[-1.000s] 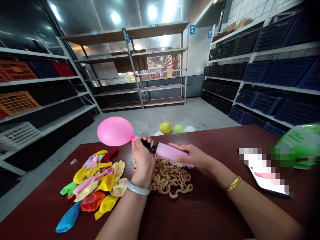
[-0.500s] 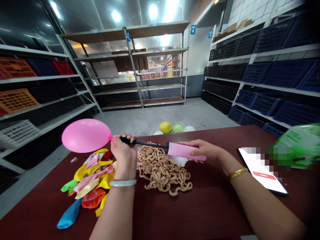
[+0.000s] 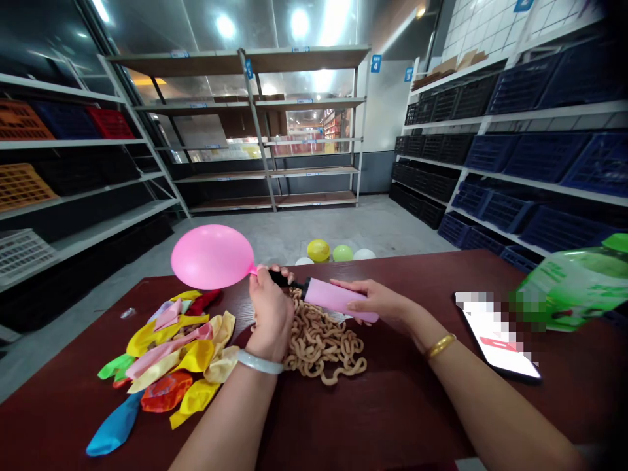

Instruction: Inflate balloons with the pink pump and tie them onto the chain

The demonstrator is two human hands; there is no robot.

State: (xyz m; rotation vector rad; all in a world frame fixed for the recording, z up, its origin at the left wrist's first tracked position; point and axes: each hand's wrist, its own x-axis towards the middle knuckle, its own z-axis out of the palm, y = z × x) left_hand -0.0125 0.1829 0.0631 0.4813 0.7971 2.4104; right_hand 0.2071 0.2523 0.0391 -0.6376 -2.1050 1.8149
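Note:
A pink balloon [image 3: 212,257], partly inflated, sits on the nozzle end of a hand pump [image 3: 324,296] with a pink barrel and black handle. My left hand [image 3: 269,297] is closed round the black handle and the balloon's neck. Around the pink barrel my right hand [image 3: 375,301] is wrapped. Only a short stretch of rod shows between handle and barrel. Below the pump lies a heap of light-brown twisted strands [image 3: 324,350], whose kind I cannot tell. To the left of my left wrist, flat balloons [image 3: 167,356] in several colours are spread on the table.
On the dark red table [image 3: 383,405], a phone [image 3: 495,340] lies at the right beside a green-and-white package [image 3: 574,284]. Several inflated balloons [image 3: 318,250] rest beyond the far edge. Shelves with crates [image 3: 544,157] line both sides.
My left hand has moved right, toward the barrel, so the pump's rod has slid mostly in. The pink balloon has moved right with it and looks rounder.

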